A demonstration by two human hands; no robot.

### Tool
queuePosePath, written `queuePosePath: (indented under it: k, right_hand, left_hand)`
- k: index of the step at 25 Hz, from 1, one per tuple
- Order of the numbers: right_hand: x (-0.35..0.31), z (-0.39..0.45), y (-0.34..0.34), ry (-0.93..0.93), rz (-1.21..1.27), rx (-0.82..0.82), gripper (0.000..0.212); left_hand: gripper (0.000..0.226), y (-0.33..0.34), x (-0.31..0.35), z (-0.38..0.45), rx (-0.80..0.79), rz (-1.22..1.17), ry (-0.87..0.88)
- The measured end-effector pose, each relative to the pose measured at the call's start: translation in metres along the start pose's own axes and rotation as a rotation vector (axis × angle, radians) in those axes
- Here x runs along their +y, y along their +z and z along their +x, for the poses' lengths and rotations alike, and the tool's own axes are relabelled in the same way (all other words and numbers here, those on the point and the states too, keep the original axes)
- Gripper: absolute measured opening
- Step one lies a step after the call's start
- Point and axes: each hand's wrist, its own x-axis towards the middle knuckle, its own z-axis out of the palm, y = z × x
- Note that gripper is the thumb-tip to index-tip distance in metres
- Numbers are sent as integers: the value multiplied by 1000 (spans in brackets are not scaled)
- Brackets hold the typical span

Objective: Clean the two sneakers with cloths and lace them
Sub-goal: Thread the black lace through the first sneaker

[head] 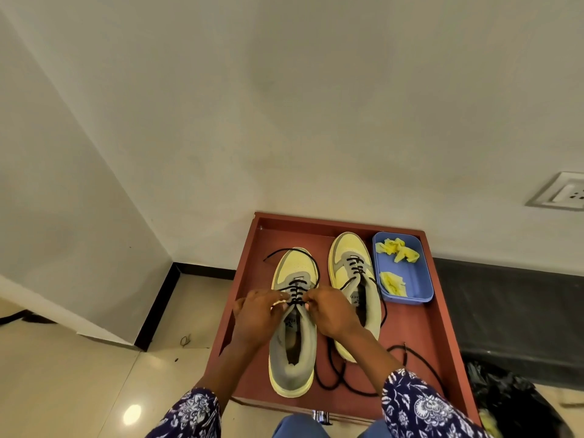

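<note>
From the head camera, low in the centre of the frame, the left hand and right hand each pinch the black lace at the upper eyelets of the left sneaker on the red-brown surface. The right sneaker stands just beside it, its lace trailing loose. Yellow cloths lie in the blue tray. To do this well, I would draw both ends evenly before crossing them.
</note>
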Motion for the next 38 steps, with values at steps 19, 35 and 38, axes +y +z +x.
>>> queuePosePath:
  k: [19,35,38]
  right_hand:
    - [-8,-9,-12,43,-379,16,30]
    - [-10,-10,-20,84,-349,-276,33]
    - [0,-8,-16,92,-230,-330,30]
  left_hand:
    - [24,-14,17,2,-74,360,-28]
    - [22,-7,3,4,-286,184,-35]
    - [18,-3,0,3,-243,80,8]
